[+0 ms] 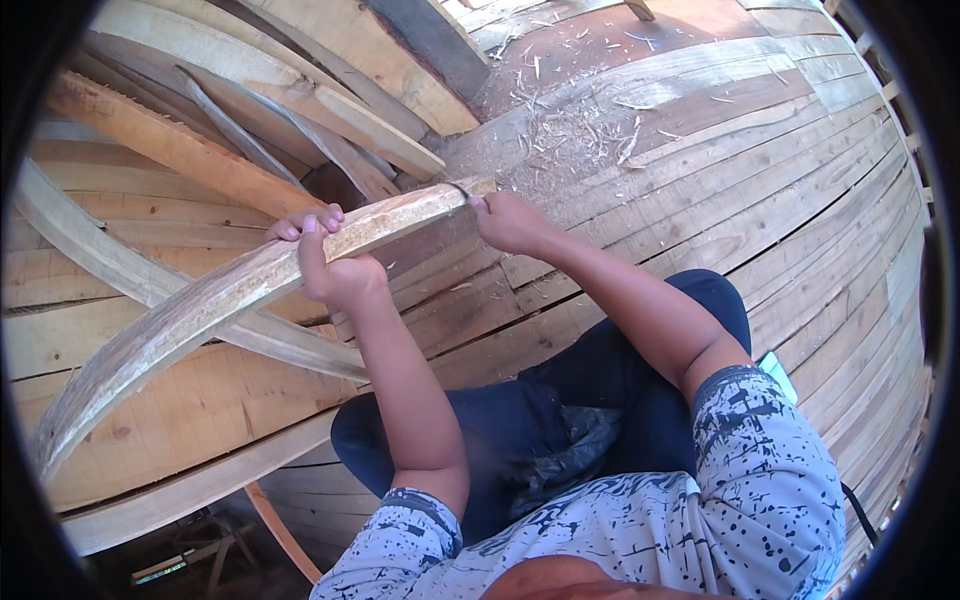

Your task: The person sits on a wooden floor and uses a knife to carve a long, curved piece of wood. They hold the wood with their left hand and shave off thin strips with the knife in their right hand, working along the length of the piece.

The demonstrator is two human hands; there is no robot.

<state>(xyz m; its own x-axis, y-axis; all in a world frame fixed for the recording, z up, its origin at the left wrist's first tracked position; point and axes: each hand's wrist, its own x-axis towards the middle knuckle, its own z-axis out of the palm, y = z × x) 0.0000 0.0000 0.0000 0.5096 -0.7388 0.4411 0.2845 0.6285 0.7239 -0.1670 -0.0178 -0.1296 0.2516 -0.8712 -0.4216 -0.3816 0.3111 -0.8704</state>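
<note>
A long curved wooden plank [205, 300] with a rough pale edge slants up from the lower left to the middle of the view. My left hand [343, 278] is closed round it near its upper end, thumb over the edge and fingertips showing on the far side. At that upper end my right hand [508, 226] is closed in a fist on a small tool with a thin dark curved part [460, 189], which lies across the plank's edge. Most of the tool is hidden inside the fist, so its kind cannot be made out.
Another curved wooden strip [95, 240] passes beneath the plank. Several boards and beams [290, 80] are stacked at the upper left. Wood shavings [580, 135] litter the plank floor [700, 210] ahead. Beyond the boards' edge at lower left, a dark gap [190, 550] opens downward.
</note>
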